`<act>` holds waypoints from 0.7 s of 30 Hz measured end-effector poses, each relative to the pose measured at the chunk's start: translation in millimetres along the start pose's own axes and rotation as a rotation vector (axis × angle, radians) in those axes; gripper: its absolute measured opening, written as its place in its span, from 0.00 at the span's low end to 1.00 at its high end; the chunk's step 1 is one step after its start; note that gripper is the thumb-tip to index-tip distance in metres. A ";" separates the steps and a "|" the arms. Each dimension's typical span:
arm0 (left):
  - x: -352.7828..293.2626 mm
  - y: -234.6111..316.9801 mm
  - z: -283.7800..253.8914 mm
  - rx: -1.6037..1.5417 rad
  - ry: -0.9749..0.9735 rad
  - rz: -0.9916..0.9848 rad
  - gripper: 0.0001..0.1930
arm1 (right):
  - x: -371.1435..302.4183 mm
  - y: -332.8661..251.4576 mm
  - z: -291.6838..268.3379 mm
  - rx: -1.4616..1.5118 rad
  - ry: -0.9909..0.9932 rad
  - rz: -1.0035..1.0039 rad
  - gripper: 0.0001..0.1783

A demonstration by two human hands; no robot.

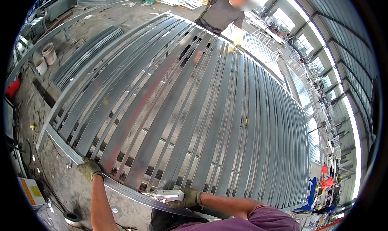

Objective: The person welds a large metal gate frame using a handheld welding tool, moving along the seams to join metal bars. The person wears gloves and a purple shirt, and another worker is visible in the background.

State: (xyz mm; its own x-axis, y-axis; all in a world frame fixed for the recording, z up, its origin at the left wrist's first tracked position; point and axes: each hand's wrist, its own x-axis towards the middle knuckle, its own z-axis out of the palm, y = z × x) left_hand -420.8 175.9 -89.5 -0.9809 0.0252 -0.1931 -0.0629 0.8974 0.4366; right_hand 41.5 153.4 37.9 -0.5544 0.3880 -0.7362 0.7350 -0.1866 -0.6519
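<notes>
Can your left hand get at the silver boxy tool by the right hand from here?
Probably yes: the left hand is at the near rail, and nothing visible seems to block the way along it to the silver boxy tool. The right hand covers only its right end.

Metal workshop; barred panel (215, 122), stacked profiles (84, 58)

A: Slats (150, 152) on what?
B: Metal frame (62, 145), near rail at L fingers (85, 166). Wide & narrow ones, grey, running fwd & right of there.
A: And the flr (64, 182)?
B: Concrete. Stacked metal strips (85, 57) ahead of L fingers; 2 buckets (49, 54) fwd-left, well away.
</notes>
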 end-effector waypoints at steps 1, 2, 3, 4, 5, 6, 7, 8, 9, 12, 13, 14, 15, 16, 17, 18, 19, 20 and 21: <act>1.7 -4.5 2.1 -0.002 -0.001 -0.010 0.35 | 2.5 3.7 2.3 0.007 -0.005 -0.021 0.40; 3.2 -9.2 6.5 -0.005 -0.004 -0.013 0.35 | 6.2 10.1 3.4 0.014 -0.009 -0.041 0.40; 5.0 -12.2 5.5 -0.006 -0.001 -0.019 0.36 | 7.2 4.0 2.8 0.021 -0.020 -0.065 0.41; 7.1 -13.5 5.1 -0.007 0.002 -0.025 0.36 | 6.6 -3.0 0.2 -0.003 -0.036 -0.045 0.40; 8.2 -14.1 5.2 0.010 0.006 -0.031 0.36 | 5.1 -11.8 -4.3 -0.027 -0.051 -0.024 0.40; 1.8 -10.7 1.1 0.030 0.004 -0.036 0.36 | 1.6 -19.3 -7.0 -0.049 -0.064 0.002 0.40; -1.8 -9.0 -1.0 0.049 0.003 -0.041 0.36 | 1.5 -17.2 -5.7 -0.054 -0.049 0.020 0.40; -1.9 -9.7 -0.4 0.042 -0.014 -0.044 0.36 | 2.2 -12.6 -3.3 -0.058 -0.034 0.038 0.40; -2.1 -10.5 -0.2 0.035 -0.030 -0.047 0.36 | 2.5 -7.6 -1.0 -0.063 -0.019 0.055 0.40; -5.1 -9.5 0.9 0.021 -0.052 -0.069 0.36 | 4.1 14.6 4.1 -0.141 0.008 0.049 0.42; -6.1 -8.1 0.8 0.015 -0.054 -0.079 0.36 | 7.2 25.5 6.6 -0.090 -0.006 0.025 0.42; -6.8 -7.6 1.1 0.019 -0.048 -0.068 0.36 | 10.7 37.5 9.4 -0.039 -0.020 0.002 0.42; -5.9 -8.9 0.5 0.028 -0.036 -0.057 0.36 | 13.8 44.1 12.2 0.016 -0.039 -0.024 0.42; -4.8 -10.8 -0.4 0.035 -0.024 -0.049 0.36 | 6.6 27.4 7.9 0.037 -0.027 -0.034 0.42; -4.4 -11.9 -2.0 0.031 -0.020 -0.048 0.36 | -4.5 9.0 1.0 0.058 -0.014 -0.044 0.42; -6.7 -10.5 -3.5 0.026 -0.021 -0.047 0.36 | -15.1 -9.4 -6.7 0.079 0.002 -0.049 0.42; -8.5 -8.6 -5.0 0.022 -0.021 -0.043 0.36 | -19.6 -18.6 -12.1 0.086 -0.013 -0.049 0.42; -9.5 -5.7 -5.6 0.011 -0.038 -0.046 0.37 | -22.7 -25.7 -16.8 0.093 -0.029 -0.049 0.43; -10.4 -4.6 -6.9 0.002 -0.057 -0.052 0.37 | -25.6 -28.7 -17.6 0.099 -0.048 -0.045 0.44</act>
State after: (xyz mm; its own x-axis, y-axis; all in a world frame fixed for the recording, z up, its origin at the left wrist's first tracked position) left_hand -411.6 168.5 -83.4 -0.9642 0.0032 -0.2652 -0.1134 0.8989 0.4232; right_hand 41.5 164.6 78.7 -0.6061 0.3547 -0.7119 0.6680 -0.2589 -0.6977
